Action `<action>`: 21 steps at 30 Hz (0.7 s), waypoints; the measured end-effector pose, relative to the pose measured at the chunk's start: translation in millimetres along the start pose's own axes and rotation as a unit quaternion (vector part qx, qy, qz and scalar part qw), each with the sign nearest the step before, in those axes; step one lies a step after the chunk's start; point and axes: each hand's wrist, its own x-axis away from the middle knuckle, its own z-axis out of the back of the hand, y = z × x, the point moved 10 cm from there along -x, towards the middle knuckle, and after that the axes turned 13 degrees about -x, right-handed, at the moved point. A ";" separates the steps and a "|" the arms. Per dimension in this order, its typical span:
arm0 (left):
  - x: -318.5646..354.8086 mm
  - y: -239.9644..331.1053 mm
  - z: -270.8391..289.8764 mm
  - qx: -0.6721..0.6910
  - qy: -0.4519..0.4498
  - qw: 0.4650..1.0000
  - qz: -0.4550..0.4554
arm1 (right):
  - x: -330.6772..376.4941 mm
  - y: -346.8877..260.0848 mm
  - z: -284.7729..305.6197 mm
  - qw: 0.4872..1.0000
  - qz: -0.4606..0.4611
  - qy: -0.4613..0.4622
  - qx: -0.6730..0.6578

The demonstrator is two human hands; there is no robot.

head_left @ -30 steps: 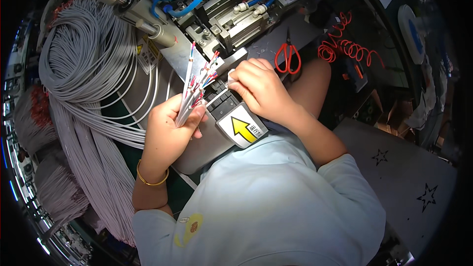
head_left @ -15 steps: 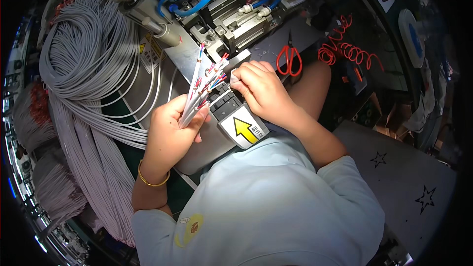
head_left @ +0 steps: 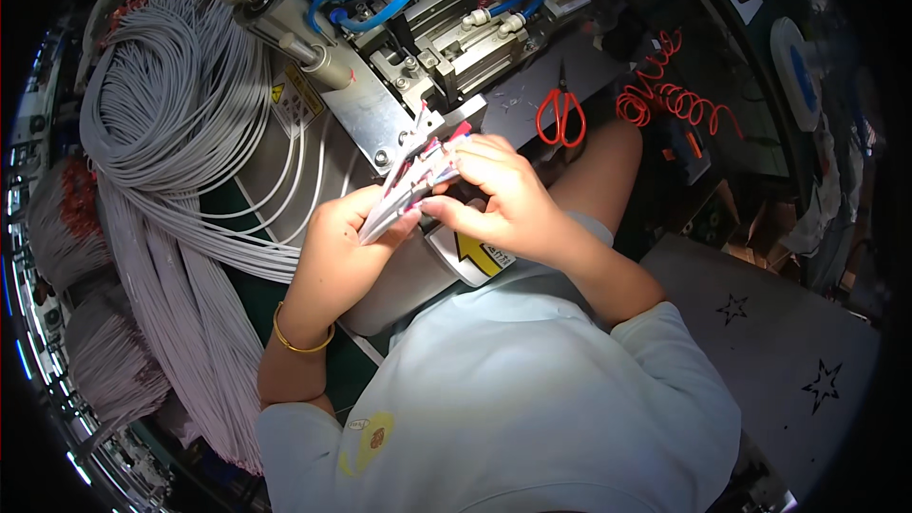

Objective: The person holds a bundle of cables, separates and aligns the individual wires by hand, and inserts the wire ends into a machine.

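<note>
A small bunch of grey cables [head_left: 388, 207] is gripped in my left hand [head_left: 342, 242], its stripped ends with red, white and blue wires pointing up and to the right. My right hand [head_left: 508, 195] closes its fingers round those wire ends, thumb below and fingertips above. Both hands are over the front of a metal bench machine [head_left: 366, 123]. Beneath my right hand, a grey block with a yellow arrow label [head_left: 472, 258] is partly covered. Some wire tips are hidden behind my right fingers.
Long coils of grey cable [head_left: 157, 123] lie at the left. Blue air tubes [head_left: 380, 5] cross above the machine's cylinders. Red-handled scissors [head_left: 560, 119] and a red coiled hose [head_left: 655, 104] are to the right. A grey board with star cut-outs [head_left: 760, 351] fills the lower right.
My right hand has shifted left from beside the machine onto the wire ends, covering part of the arrow label. My left hand still holds the cables, slightly further right.
</note>
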 end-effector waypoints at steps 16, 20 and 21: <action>6.3 11.1 -3.3 0.059 -0.020 0.997 -0.044 | -1.8 -7.1 -10.7 0.988 -0.023 -0.009 -0.151; 6.3 10.6 -4.0 0.074 -0.020 0.996 -0.047 | -2.7 -10.1 -11.0 0.990 -0.012 -0.014 -0.139; 6.6 12.2 -3.8 0.074 -0.020 0.996 -0.047 | -2.5 -8.9 -11.2 0.988 -0.019 -0.012 -0.151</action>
